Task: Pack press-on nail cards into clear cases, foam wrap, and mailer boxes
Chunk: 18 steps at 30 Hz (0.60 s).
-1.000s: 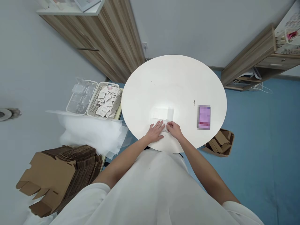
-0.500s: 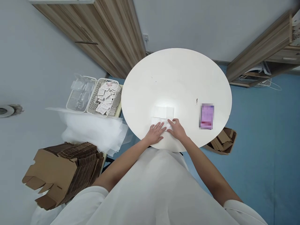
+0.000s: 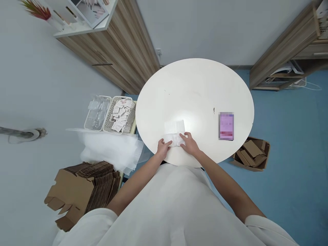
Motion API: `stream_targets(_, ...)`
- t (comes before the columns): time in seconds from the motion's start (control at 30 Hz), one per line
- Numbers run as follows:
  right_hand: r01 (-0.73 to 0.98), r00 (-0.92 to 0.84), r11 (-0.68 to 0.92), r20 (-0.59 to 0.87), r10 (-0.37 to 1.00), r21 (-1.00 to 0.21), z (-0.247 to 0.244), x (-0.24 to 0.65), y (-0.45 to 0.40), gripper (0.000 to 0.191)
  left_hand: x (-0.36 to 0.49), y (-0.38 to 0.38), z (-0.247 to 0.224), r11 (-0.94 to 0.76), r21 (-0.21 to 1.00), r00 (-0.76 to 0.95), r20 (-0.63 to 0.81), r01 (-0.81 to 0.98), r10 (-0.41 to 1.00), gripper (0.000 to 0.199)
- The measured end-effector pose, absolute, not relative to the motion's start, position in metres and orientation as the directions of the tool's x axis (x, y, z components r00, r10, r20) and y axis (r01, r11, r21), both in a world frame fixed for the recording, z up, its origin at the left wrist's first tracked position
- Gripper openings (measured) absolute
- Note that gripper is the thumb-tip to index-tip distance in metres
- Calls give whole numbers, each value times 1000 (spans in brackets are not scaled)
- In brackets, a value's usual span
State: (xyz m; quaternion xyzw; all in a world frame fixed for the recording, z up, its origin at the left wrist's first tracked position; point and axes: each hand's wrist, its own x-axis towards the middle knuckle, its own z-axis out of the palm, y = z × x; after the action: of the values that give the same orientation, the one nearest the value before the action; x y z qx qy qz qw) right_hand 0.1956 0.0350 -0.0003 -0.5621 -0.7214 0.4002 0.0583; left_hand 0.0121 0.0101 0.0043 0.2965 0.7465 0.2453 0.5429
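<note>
Near the front edge of the round white table point(image 3: 197, 89) lies a thin white wrapping sheet point(image 3: 174, 126), partly rolled up at its near side. The rolled white bundle point(image 3: 175, 139) lies between my two hands; what it wraps, if anything, is hidden. My left hand point(image 3: 163, 148) grips the left end, thumb on top and fingers curled at the side. At the right end, my right hand point(image 3: 190, 144) pinches the bundle between thumb and fingers. Beyond the roll, the sheet's far part lies flat on the tabletop.
A purple rectangular item, pixelated point(image 3: 226, 125), lies at the table's right. To the left stand a basket of small white packets point(image 3: 120, 116), a basket of clear bags point(image 3: 97, 114), white sheets point(image 3: 110, 148) and flattened cardboard boxes point(image 3: 74, 191). A carton of cardboard point(image 3: 252, 153) sits on the floor.
My left hand has gone from lying flat on the sheet to gripping the bundle's left end. The near part is now rolled more tightly. The camera view has shifted slightly.
</note>
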Motion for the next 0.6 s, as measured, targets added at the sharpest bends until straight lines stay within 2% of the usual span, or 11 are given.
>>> stream_targets(0.03, 763, -360, 51, -358, 861, -644, -1, 194, 33, 61, 13, 11, 6, 725, 683, -254, -690, 82, 678, 61)
stream_targets(0.1, 757, -357, 56, -341, 869, -650, -2, 192, 29, 60, 14, 12, 11, 722, 692, -239, -699, 9, 673, 51)
stream_targets(0.2, 748, -332, 39, -323, 886, -662, -4, 187, 25, 59, 18, 12, 15, 660, 741, -188, -635, 127, 749, 29)
stream_targets(0.27, 738, -300, 13, -311, 902, -675, -5, 183, 25, 58, 23, 14, 17, 595, 760, -167, -571, 263, 804, 24)
stream_targets(0.43, 673, -273, -93, -364, 890, -733, -6, 180, 28, 61, 42, 19, 17, 433, 717, -72, -474, 547, 877, 28)
stream_targets(0.6, 573, -282, -203, -424, 861, -794, -2, 184, 32, 57, 44, 6, 12, 242, 746, 116, -393, 620, 912, 51)
